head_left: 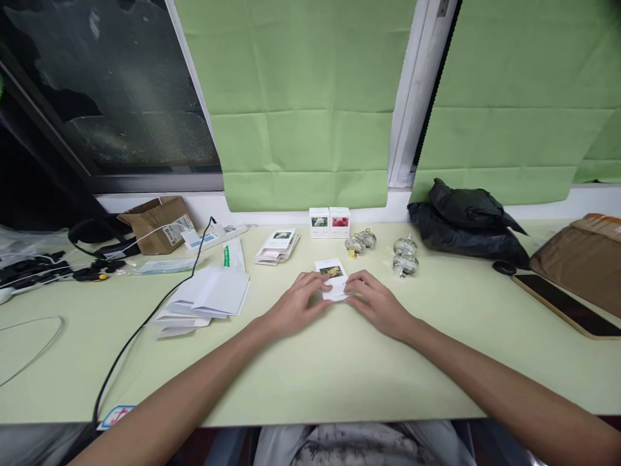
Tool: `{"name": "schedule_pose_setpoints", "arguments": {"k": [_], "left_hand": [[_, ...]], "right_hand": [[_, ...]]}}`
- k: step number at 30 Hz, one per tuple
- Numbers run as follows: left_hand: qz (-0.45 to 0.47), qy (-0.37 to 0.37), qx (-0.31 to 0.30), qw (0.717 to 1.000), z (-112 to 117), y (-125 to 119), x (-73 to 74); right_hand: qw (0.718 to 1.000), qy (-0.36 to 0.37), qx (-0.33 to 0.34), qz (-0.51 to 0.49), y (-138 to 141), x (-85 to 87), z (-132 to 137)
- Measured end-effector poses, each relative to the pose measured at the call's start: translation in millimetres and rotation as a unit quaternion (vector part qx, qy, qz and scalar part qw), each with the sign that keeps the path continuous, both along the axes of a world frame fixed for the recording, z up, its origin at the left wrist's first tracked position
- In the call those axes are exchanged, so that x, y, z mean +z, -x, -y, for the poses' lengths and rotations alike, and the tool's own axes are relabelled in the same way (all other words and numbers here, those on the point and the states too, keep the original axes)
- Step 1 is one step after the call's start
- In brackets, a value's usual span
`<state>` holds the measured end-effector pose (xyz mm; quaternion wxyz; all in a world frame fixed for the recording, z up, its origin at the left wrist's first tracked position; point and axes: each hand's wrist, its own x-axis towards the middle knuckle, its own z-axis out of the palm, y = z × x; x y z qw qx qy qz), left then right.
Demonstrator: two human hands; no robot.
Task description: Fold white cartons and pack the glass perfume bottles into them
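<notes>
A small white folded carton (332, 266) with a yellow flower picture lies on the table between my hands. My left hand (301, 299) grips its left edge, thumb near the bottom and fingers on the face. At the lower right edge, my right hand (378, 303) pinches the carton with thumb and fingers. Behind it stand two small white boxes, one with a white flower picture (319, 223) and one with a pink flower picture (339, 223). A stack of flat cartons (277, 247) lies to the left of them.
Clear ornament-like jars (405, 255) stand right of centre, with smaller ones (361, 241) near the boxes. White papers (208, 294) and a black cable (145, 317) lie left. Black plastic bags (468, 223), a phone (567, 304) and a brown package (582, 259) are right. An open cardboard box (160, 226) sits back left.
</notes>
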<state>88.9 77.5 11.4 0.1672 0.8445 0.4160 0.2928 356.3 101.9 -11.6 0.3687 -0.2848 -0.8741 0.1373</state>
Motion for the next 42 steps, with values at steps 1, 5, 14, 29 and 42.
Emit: {"name": "schedule_pose_setpoints", "arguments": {"k": [1, 5, 14, 29, 42], "left_hand": [[-0.006, -0.005, -0.001, 1.0, -0.2, 0.4, -0.1], [-0.026, -0.025, -0.007, 0.999, -2.2, 2.3, -1.9], [-0.044, -0.051, -0.007, 0.998, -5.7, 2.6, -3.7], [-0.085, -0.098, -0.021, 0.991, -10.3, 1.2, -8.9], [0.009, -0.02, 0.064, 0.998, -6.3, 3.7, -1.7]], "right_hand": [[1.0, 0.007, -0.009, -0.003, -0.9, -0.8, -1.8], [0.999, 0.03, -0.016, 0.005, -5.5, -6.2, -11.4], [1.0, -0.013, -0.002, 0.016, -3.7, -11.1, -17.4], [0.995, -0.084, 0.0, 0.052, 1.9, -9.6, -20.4], [0.99, 0.091, -0.103, -0.022, -5.0, -11.4, -19.6]]}}
